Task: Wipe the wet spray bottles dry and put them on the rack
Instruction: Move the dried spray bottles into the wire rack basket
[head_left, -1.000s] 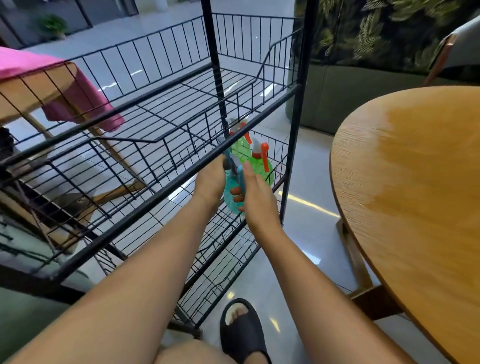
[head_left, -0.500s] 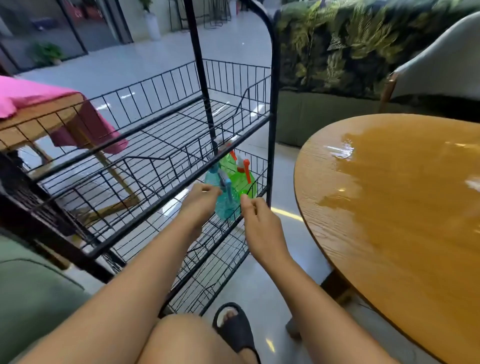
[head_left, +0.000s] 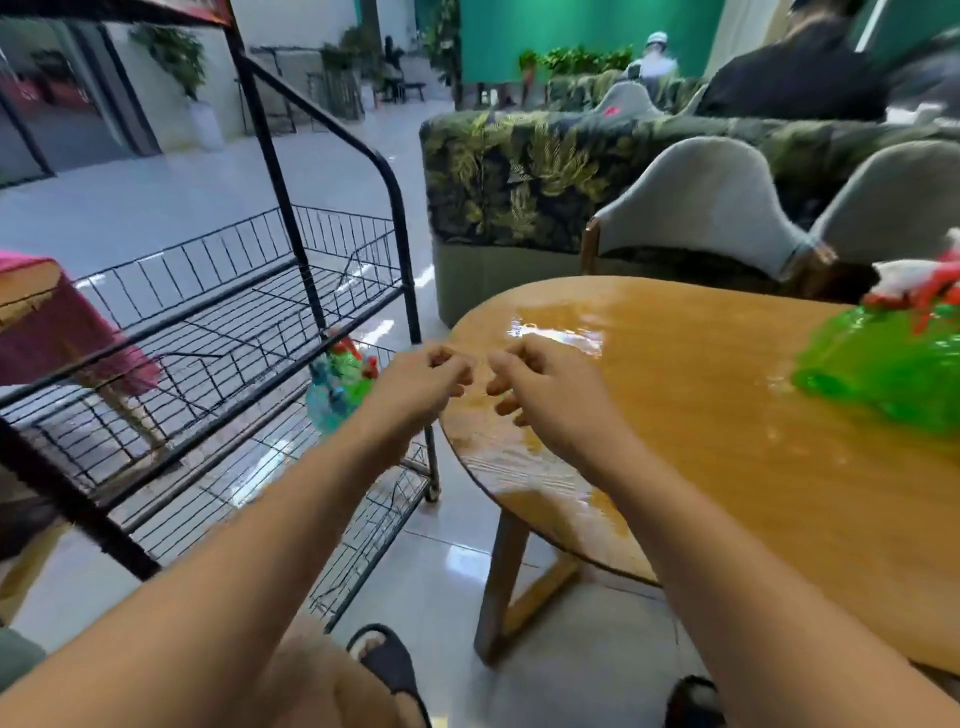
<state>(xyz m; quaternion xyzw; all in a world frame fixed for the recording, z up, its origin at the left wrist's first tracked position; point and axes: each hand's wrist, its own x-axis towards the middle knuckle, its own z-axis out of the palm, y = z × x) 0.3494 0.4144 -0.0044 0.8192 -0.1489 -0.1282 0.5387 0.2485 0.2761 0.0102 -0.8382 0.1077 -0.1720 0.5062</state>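
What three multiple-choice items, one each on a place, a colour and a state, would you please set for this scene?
1. Where is the large green bottle?
A) on the sofa
B) on the wooden table
C) on the floor

2. What colour is the frame of the rack?
A) white
B) black
C) pink

3. What do the left hand and the right hand hold?
A) a cloth
B) a bottle
C) nothing

Answers:
1 B: it rests on the tabletop at the right edge of the view.
2 B: its posts and wires are black.
3 C: both hands hover with loosely curled fingers and nothing in them.
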